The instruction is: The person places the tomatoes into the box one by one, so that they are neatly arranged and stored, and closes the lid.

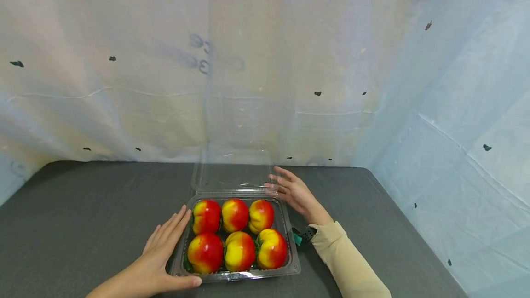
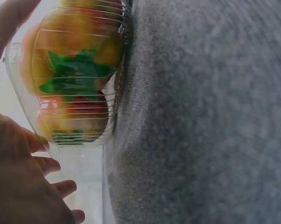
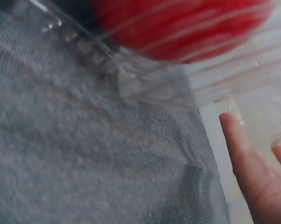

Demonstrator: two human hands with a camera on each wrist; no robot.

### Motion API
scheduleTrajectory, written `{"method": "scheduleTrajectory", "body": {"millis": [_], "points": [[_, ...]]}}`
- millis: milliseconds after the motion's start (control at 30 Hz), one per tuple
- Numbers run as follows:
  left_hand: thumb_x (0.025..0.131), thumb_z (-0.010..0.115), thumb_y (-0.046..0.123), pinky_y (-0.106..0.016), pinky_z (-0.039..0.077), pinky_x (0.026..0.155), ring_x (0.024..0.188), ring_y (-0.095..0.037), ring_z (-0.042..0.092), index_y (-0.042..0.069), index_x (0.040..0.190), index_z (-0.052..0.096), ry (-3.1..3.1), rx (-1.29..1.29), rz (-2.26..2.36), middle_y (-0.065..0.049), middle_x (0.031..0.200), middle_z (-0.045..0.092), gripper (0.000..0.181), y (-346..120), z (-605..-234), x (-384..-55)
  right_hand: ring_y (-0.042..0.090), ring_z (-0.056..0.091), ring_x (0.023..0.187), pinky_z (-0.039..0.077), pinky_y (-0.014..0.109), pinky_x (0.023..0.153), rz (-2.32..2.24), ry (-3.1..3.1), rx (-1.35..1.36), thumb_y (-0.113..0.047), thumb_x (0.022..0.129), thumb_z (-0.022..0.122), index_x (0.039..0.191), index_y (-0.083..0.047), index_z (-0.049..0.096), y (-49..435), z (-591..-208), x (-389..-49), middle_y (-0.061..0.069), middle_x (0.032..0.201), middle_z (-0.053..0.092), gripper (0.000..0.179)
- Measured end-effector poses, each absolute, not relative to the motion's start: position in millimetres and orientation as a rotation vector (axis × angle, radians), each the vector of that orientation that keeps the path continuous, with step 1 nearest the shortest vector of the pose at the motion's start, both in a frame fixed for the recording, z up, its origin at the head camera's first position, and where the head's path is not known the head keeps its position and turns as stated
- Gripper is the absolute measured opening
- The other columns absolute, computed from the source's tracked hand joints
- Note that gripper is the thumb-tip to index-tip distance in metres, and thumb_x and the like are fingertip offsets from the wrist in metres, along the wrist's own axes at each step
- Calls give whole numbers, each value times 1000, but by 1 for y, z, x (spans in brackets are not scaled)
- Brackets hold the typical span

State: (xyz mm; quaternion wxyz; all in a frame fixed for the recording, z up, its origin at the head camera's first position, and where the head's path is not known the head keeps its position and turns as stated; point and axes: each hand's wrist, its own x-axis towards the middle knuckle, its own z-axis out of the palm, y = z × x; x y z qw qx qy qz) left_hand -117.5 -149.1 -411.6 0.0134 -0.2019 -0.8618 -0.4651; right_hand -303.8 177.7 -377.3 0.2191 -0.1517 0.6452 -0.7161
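Note:
A clear plastic clamshell box [image 1: 295, 263] sits on the table with its hinged lid [image 1: 232, 176] raised at the back. Inside are two rows of red-and-yellow artificial-looking fruits [image 1: 240, 252]; in the left wrist view a green leafy part [image 2: 68, 77] shows through the ribbed wall. My left hand [image 1: 155, 263] rests along the box's left side, fingers extended at the rim and thumb by the front corner. Beside the lid's right edge is my right hand [image 1: 298, 194], its fingers spread; whether they touch the lid cannot be made out. One red fruit [image 3: 177, 28] looms near the right wrist camera.
A dark grey cloth-covered table [image 1: 103, 210] spreads around the box. Translucent plastic sheeting [image 1: 265, 72] hangs behind it, and more sheeting [image 1: 463, 105] stands on the right. A dark band [image 1: 307, 233] circles my right wrist below the beige sleeve [image 1: 348, 261].

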Motion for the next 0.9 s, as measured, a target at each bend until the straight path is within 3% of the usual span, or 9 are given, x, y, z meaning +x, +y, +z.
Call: {"method": "scheduleTrajectory", "body": {"millis": [267, 567, 900], "points": [[71, 80, 41, -74, -12, 101, 139, -56, -1, 29, 155, 7, -2708, -599, -1430, -14, 161, -1, 112, -149, -411, -118, 32, 48, 130, 48, 31, 96, -2008, 1815, -482, -6, 103, 37, 153, -5, 15, 180, -375, -305, 25, 153, 26, 55], [70, 81, 44, -75, -6, 101, 139, -54, 3, 27, 156, 8, -2725, -578, -1359, -14, 161, 1, 113, -147, -411, -119, 43, 33, 137, 41, 42, 106, -2021, 1843, -593, -1, 101, 39, 153, -7, 17, 182, -370, -303, 24, 154, 27, 56], [70, 80, 46, -75, -5, 101, 140, -53, 2, 26, 156, 8, -2754, -546, -1347, -14, 161, 0, 114, -147, -409, -121, 44, 31, 138, 43, 34, 105, -1988, 1902, -729, 3, 100, 41, 153, -6, 18, 185, -364, -304, 24, 153, 28, 59]]}}
